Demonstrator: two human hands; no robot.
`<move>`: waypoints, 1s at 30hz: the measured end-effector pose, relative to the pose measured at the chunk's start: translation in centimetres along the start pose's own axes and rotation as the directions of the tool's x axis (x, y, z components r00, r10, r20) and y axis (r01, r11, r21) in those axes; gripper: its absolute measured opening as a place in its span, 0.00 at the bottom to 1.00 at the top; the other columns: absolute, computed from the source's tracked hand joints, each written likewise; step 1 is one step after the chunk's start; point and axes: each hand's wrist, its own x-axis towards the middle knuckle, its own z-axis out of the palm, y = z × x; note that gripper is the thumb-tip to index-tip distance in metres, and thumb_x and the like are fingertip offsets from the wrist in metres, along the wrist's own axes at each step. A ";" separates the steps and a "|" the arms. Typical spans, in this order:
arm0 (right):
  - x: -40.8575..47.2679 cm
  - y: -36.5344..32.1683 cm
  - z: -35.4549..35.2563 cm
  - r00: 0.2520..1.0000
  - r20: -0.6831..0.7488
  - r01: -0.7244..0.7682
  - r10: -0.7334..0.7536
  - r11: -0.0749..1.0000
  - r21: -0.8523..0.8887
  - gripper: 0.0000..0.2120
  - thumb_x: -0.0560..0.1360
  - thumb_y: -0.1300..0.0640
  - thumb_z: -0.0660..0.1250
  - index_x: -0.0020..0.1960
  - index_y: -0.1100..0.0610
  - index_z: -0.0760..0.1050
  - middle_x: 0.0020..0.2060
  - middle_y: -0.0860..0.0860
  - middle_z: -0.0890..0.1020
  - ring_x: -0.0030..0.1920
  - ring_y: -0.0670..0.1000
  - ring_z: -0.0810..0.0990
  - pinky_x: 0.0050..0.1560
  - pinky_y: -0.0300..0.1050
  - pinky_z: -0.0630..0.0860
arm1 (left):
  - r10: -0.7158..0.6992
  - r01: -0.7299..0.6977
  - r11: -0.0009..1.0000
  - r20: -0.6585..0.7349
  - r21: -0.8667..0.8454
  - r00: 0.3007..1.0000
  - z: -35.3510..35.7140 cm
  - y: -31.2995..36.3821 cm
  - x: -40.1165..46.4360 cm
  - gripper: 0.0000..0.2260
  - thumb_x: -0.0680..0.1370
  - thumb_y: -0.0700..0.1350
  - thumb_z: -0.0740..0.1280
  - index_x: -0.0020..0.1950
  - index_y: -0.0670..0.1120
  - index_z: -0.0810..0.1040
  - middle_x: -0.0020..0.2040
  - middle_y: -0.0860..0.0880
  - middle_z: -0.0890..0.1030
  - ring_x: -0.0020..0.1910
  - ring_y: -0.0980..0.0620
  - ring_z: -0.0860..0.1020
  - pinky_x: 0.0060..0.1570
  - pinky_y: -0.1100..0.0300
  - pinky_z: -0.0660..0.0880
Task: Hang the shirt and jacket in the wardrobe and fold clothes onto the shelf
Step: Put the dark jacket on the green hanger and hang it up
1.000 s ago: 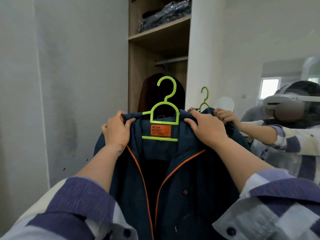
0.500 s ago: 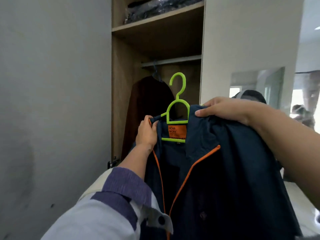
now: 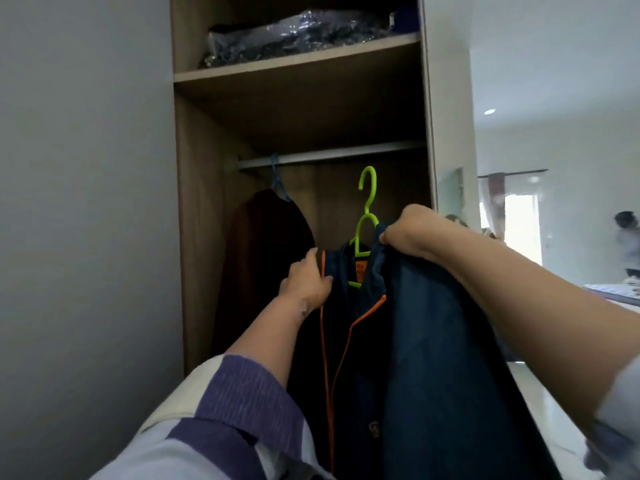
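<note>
Step in hand, by my reading: hanging the jacket, not yet on the rail. Navy jacket (image 3: pixel 433 341) with orange piping is riding on a lime-green hanger (image 3: pixel 366 216), held up in the wardrobe (image 3: pixel 194 237) opening, filling the view from centre down to 5 o'clock.

Left hand (image 3: pixel 306 284) is gripping the left collar edge, fingers curled round the cloth. Right hand (image 3: pixel 410 232) is clutching the right shoulder, fingers folded over the fabric beside the hanger neck.

Hanger hook is pointing up, sitting below the metal rail (image 3: pixel 329 154) and apart from it. At 10 o'clock from the hook, a dark garment (image 3: pixel 263 258) is hanging on a blue hanger (image 3: pixel 277 181).

Next move likely calls for lifting the hook above the rail, then lowering it on, right of the dark garment. Upper shelf (image 3: pixel 298 65) is holding plastic-wrapped clothes (image 3: pixel 294 36).
</note>
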 end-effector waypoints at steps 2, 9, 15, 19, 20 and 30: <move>1.7 -1.5 1.2 0.997 -0.068 0.025 -0.022 0.999 0.039 0.10 0.78 0.56 0.62 0.43 0.64 0.71 0.34 0.53 0.72 0.44 0.57 0.74 0.43 0.44 0.69 | 0.067 -0.031 0.971 -0.146 0.237 0.987 -2.0 -1.3 1.4 0.27 0.77 0.49 0.64 0.75 0.50 0.59 0.74 0.47 0.64 0.74 0.47 0.59 0.70 0.46 0.62; 10.7 -5.4 5.1 0.966 -0.257 0.031 -0.015 0.998 0.057 0.04 0.75 0.59 0.63 0.42 0.59 0.71 0.40 0.55 0.75 0.42 0.56 0.75 0.40 0.45 0.70 | 0.076 0.050 0.918 -0.298 0.394 0.952 -7.3 -4.8 6.4 0.32 0.76 0.48 0.66 0.76 0.50 0.55 0.78 0.47 0.47 0.77 0.44 0.45 0.73 0.41 0.50; 18.5 -6.8 7.3 0.955 -0.297 0.029 -0.005 0.997 0.076 0.06 0.75 0.56 0.65 0.42 0.59 0.75 0.49 0.57 0.80 0.50 0.59 0.80 0.41 0.45 0.73 | 0.096 -0.018 0.981 -0.401 0.195 0.911 -9.1 -6.6 11.0 0.26 0.79 0.39 0.61 0.76 0.43 0.58 0.74 0.41 0.62 0.70 0.42 0.65 0.65 0.48 0.67; 22.2 -7.8 8.1 0.953 -0.303 0.027 0.002 0.996 0.090 0.11 0.75 0.56 0.65 0.54 0.60 0.78 0.54 0.57 0.80 0.55 0.59 0.80 0.47 0.47 0.75 | 0.301 -0.199 0.944 -0.445 0.262 0.843 -6.7 -8.4 12.4 0.19 0.77 0.35 0.60 0.68 0.42 0.70 0.64 0.42 0.75 0.60 0.44 0.76 0.57 0.51 0.75; 23.0 -7.9 8.2 0.954 -0.298 0.028 0.000 0.996 0.089 0.12 0.75 0.56 0.65 0.55 0.60 0.78 0.55 0.58 0.80 0.56 0.59 0.79 0.48 0.47 0.75 | 0.342 -0.219 0.927 -0.445 0.305 0.828 -5.9 -8.7 12.6 0.20 0.77 0.35 0.60 0.69 0.42 0.70 0.67 0.42 0.73 0.62 0.45 0.75 0.59 0.52 0.75; 26.3 -7.0 10.8 0.972 -0.227 -0.029 0.056 0.992 0.120 0.16 0.76 0.56 0.63 0.61 0.63 0.75 0.60 0.59 0.78 0.61 0.60 0.77 0.53 0.46 0.73 | 0.447 -0.226 0.860 -0.462 0.459 0.766 -4.2 -10.2 13.0 0.23 0.74 0.34 0.68 0.69 0.38 0.72 0.68 0.40 0.74 0.61 0.44 0.77 0.55 0.56 0.77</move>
